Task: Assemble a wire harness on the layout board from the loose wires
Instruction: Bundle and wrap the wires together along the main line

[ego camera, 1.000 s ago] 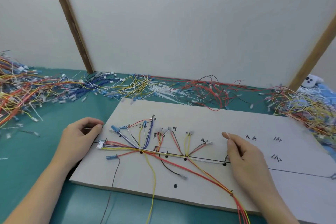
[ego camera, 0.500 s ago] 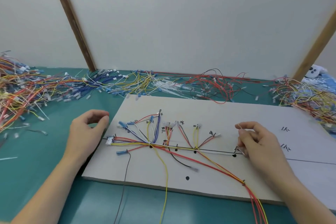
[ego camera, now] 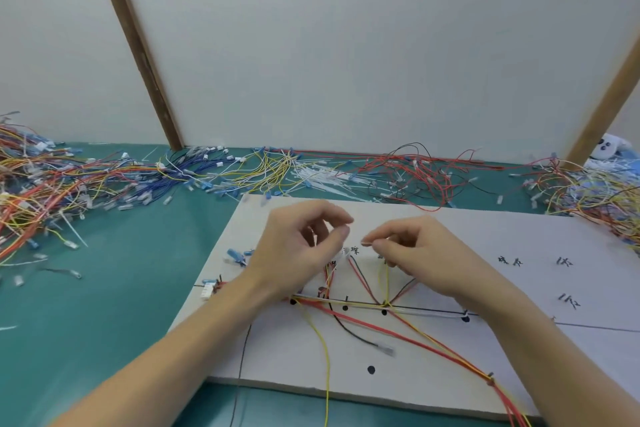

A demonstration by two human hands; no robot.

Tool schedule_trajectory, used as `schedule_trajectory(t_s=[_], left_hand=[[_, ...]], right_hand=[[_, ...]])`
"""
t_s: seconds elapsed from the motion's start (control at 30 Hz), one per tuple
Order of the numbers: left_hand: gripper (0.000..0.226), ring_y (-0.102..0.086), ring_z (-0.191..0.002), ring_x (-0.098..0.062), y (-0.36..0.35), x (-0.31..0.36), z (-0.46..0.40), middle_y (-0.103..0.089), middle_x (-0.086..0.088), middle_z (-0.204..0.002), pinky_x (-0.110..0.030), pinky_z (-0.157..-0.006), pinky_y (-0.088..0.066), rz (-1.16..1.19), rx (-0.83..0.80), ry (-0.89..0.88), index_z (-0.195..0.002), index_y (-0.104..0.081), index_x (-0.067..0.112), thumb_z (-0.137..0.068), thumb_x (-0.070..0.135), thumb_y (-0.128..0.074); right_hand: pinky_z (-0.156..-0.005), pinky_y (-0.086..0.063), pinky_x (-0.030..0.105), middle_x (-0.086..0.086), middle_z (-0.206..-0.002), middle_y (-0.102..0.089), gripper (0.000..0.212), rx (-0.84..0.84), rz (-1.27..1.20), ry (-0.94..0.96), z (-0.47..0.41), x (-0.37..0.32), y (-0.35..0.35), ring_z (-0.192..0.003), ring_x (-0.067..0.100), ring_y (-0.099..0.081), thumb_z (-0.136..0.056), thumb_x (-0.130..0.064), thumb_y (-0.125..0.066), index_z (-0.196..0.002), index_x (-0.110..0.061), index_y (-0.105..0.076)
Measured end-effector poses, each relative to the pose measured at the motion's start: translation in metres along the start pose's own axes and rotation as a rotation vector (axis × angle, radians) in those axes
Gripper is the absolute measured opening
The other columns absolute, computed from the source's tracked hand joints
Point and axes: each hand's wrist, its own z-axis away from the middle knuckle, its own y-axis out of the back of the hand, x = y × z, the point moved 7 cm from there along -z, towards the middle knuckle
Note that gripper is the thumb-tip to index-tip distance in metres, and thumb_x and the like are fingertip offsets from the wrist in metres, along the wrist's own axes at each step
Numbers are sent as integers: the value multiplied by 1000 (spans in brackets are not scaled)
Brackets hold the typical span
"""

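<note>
Teal table [ego camera: 114, 288]: loose wires [ego camera: 52, 191] behind layout board [ego camera: 519, 350] (hands above).

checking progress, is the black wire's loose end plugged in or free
Free: the black wire ends in a bare clear terminal lying loose on the layout board.

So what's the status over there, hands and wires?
Left hand and right hand raised over layout board, each pinching something small and white, too blurred to name. Harness partly laid. Loose wires piled behind. Nothing blocking.
</note>
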Motion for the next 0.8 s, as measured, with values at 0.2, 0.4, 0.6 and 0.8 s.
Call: schedule_trajectory(t_s=[0.2,0.4,0.6,0.8], left_hand=[[11,-64,-92,-2,-18,2,14,-72,20,-95,-29,-83,-49,-253,-135,-208,-104,-77,25,-95,24,-70],[13,-66,-93,-5,-14,-7,17,-71,20,-89,-23,-82,-49,-198,-145,-92,-103,-80,27,-92,20,-77],[15,-68,-95,-10,-11,-17,18,-72,17,-89,-12,-81,-45,-67,-149,73,-100,-81,36,-90,24,-79],[14,-69,-93,-9,-12,-20,18,-74,16,-87,-9,-79,-44,-38,-159,131,-95,-83,33,-85,24,-85]], right_hand=[[-64,-49,20,-10,-77,-76,14,29,65,158,12,0,-16,-67,0,-63,-94,-18,-71,-91,-27,-81],[-60,-41,7,-12,-77,-76,13,98,17,201,16,-3,-16,-65,0,-64,-91,-16,-75,-86,-27,-80],[-59,-41,6,-10,-74,-74,12,200,-69,192,15,-1,-8,-64,-1,-60,-88,-19,-79,-81,-28,-79],[-59,-44,10,-9,-73,-74,9,188,-153,152,13,4,-9,-65,3,-62,-88,-17,-80,-83,-25,-79]])
